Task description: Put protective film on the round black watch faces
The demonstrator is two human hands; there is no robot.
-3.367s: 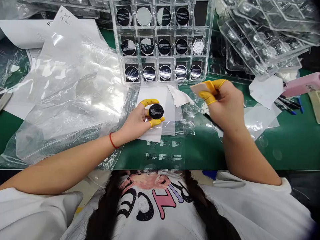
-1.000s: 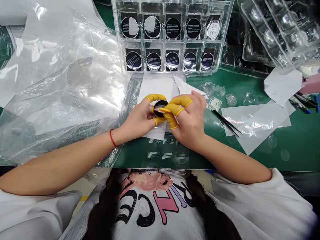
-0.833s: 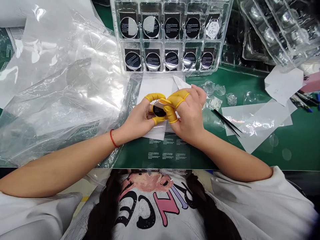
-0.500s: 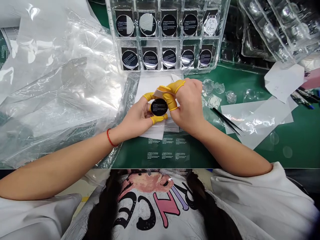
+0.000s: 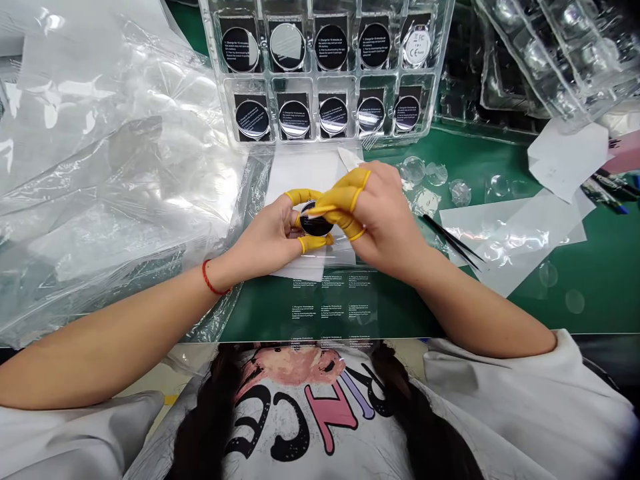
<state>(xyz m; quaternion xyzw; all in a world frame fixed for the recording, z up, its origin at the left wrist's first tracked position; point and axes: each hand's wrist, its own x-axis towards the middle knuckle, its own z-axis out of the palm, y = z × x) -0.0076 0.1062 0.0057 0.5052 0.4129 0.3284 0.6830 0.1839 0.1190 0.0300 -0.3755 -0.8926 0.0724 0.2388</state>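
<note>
My left hand point(image 5: 280, 233), with yellow finger covers, holds a round black watch face point(image 5: 316, 225) by its rim. Over the upper part of this face, my right hand point(image 5: 375, 210), also in yellow finger covers, pinches a small flat piece point(image 5: 314, 212) whose edge shows at the fingertips. The piece is mostly hidden by the fingers. White paper point(image 5: 295, 170) lies beneath the hands. Nearer my body is a clear sheet point(image 5: 336, 312) printed with small white text blocks.
A clear compartment tray point(image 5: 295, 80) of round watch faces stands behind the hands. Crumpled plastic point(image 5: 125, 167) covers the left side. Black tweezers point(image 5: 453, 241), round clear films point(image 5: 460, 193) and translucent sheets point(image 5: 515, 233) lie at right; stacked trays point(image 5: 565, 60) stand behind.
My right hand has tipped over and lowered the pinched piece across the watch face, now covering part of its printed text. My left hand keeps its hold. The view has shifted slightly.
</note>
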